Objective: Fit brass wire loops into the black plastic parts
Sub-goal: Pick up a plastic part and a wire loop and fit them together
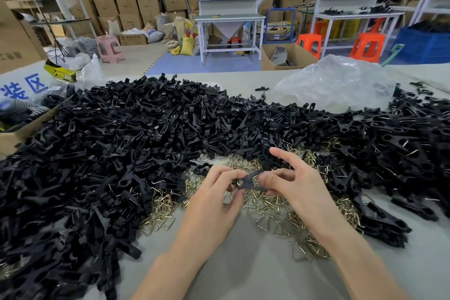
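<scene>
Black forked plastic part (248,181) sits pinched between the fingertips of the left hand (214,204) and the right hand (295,185), above scattered triangular brass wire loops (164,204) toward the grey bench's (243,270) front edge.

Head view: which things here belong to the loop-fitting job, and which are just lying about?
Job: black plastic part held by left hand and right hand; brass wire loops; heap of black parts.
Lying about: clear plastic bag; cardboard box; pink stool; orange stools.
</scene>
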The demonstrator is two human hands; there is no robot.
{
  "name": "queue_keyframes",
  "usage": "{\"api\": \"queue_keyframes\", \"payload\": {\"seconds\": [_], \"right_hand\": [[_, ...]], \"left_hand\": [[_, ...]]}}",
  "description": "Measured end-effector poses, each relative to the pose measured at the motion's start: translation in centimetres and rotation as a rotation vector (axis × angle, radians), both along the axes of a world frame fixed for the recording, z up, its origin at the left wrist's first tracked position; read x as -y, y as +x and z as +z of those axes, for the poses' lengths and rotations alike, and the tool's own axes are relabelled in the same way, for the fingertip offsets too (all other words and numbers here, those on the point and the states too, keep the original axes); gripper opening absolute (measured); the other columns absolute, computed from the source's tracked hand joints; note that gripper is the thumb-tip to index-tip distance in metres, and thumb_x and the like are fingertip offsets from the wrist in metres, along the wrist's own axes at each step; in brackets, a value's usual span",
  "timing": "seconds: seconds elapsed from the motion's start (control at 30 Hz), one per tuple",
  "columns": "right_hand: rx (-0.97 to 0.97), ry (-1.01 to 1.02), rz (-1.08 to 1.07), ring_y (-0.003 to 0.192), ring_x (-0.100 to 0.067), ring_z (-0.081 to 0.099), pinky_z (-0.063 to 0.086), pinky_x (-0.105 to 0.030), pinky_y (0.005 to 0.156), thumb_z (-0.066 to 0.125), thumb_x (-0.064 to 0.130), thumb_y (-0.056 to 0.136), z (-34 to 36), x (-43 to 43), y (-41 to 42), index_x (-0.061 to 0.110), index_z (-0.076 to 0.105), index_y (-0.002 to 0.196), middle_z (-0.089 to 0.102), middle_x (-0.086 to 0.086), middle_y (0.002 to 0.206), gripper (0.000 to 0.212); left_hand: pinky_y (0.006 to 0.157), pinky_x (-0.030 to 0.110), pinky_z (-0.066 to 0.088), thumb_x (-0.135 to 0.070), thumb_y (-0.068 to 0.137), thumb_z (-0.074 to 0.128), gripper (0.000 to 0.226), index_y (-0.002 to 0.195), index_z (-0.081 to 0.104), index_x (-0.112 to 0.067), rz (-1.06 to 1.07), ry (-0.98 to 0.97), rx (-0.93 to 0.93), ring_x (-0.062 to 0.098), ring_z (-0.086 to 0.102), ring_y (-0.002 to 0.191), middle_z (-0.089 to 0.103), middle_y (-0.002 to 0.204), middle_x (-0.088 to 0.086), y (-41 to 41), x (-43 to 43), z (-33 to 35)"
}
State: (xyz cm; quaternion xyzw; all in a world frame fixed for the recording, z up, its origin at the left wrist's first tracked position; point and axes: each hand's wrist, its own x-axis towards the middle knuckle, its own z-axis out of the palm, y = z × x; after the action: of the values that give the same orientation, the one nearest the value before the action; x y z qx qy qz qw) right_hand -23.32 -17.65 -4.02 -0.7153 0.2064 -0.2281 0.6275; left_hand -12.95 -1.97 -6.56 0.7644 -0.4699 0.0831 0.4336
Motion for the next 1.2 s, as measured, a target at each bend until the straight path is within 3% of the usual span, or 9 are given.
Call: {"api": "queue_keyframes", "payload": {"seconds": [0.13, 0.4, 0.53, 0.87, 1.2], "right_hand": [[-0.013, 0.034, 0.043, 0.081, -0.014, 0.076, 0.057, -0.019, 0.081, 0.083, 0.036, 0.078, 0.2, 0.2, -0.1, 0.047, 0.049, 0.133, 0.079, 0.004, 0.093, 0.066], [0.010, 0.206, 0.134, 0.073, -0.012, 0.068, 0.056, -0.018, 0.077, 0.086, 0.045, 0.066, 0.5, 0.8, -0.4, 0.035, 0.056, 0.134, 0.077, -0.007, 0.091, 0.075], [0.022, 0.301, 0.168, 0.068, -0.013, 0.063, 0.055, -0.021, 0.073, 0.085, 0.039, 0.063, 0.2, 1.1, -0.4, 0.024, 0.059, 0.133, 0.074, -0.008, 0.082, 0.076], [0.028, 0.371, 0.204, 0.061, -0.012, 0.060, 0.057, -0.021, 0.068, 0.078, 0.022, 0.070, 0.1, 1.4, -0.5, 0.016, 0.060, 0.130, 0.072, -0.007, 0.076, 0.063], [0.045, 0.398, 0.208, 0.062, -0.013, 0.062, 0.058, -0.022, 0.069, 0.084, 0.028, 0.063, 0.2, 1.5, -0.6, 0.020, 0.061, 0.130, 0.072, -0.010, 0.078, 0.071]], "left_hand": [[0.081, 0.003, 0.037, -0.016, 0.092, 0.067, 0.031, 0.117, 0.059, -0.034, 0.010, -0.011, -0.015, -0.005, 0.056, 0.095, 0.049, 0.113, -0.026, 0.1, 0.1, 0.0], [0.079, 0.006, 0.041, -0.017, 0.093, 0.067, 0.033, 0.118, 0.058, -0.036, -0.049, -0.041, -0.046, 0.008, 0.059, 0.094, 0.051, 0.112, -0.022, 0.0, 0.1, 0.1], [0.077, 0.004, 0.041, -0.013, 0.093, 0.068, 0.034, 0.119, 0.061, -0.033, -0.085, -0.058, -0.069, 0.010, 0.058, 0.094, 0.052, 0.111, -0.020, 0.0, 0.0, 0.1], [0.073, 0.003, 0.043, -0.012, 0.092, 0.070, 0.035, 0.117, 0.061, -0.035, -0.109, -0.069, -0.099, 0.008, 0.056, 0.096, 0.052, 0.109, -0.022, -0.2, -0.1, 0.3], [0.076, 0.002, 0.041, -0.014, 0.093, 0.068, 0.034, 0.118, 0.060, -0.037, -0.101, -0.053, -0.084, 0.006, 0.057, 0.097, 0.052, 0.111, -0.021, -0.3, -0.1, 0.4]]}}
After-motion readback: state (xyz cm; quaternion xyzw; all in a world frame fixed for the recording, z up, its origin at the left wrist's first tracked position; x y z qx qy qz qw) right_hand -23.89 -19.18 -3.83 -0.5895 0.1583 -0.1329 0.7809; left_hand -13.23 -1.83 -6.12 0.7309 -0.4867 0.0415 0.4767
